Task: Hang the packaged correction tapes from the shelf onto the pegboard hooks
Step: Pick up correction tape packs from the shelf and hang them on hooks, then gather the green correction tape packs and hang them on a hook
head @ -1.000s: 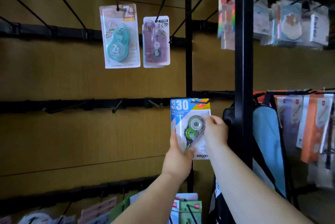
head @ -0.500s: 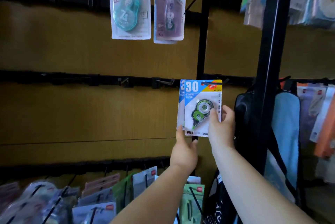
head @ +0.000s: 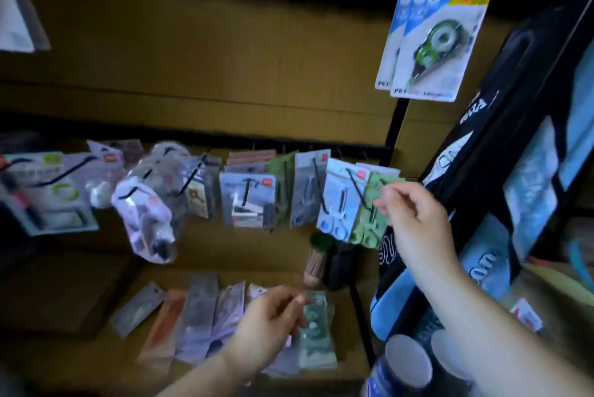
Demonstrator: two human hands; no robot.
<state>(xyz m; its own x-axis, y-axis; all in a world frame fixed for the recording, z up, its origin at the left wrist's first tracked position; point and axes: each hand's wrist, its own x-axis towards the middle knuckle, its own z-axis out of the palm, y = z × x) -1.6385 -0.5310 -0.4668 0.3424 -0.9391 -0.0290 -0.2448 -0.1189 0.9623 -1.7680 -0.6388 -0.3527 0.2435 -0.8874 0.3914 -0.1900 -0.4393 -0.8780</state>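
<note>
Left hand (head: 270, 322) curls over a green pack (head: 316, 345) on the shelf (head: 80, 358); blur hides any grip. Right hand (head: 418, 223) loosely curled, empty. Hung correction tape pack (head: 434, 36) reads "330".

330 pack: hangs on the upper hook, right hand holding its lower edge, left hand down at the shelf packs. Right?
Not the right hand: the head view shows it off the 330 pack, lower down by a green pack on the row below. The pack hangs untouched; the left hand is down at the shelf packs.
</note>
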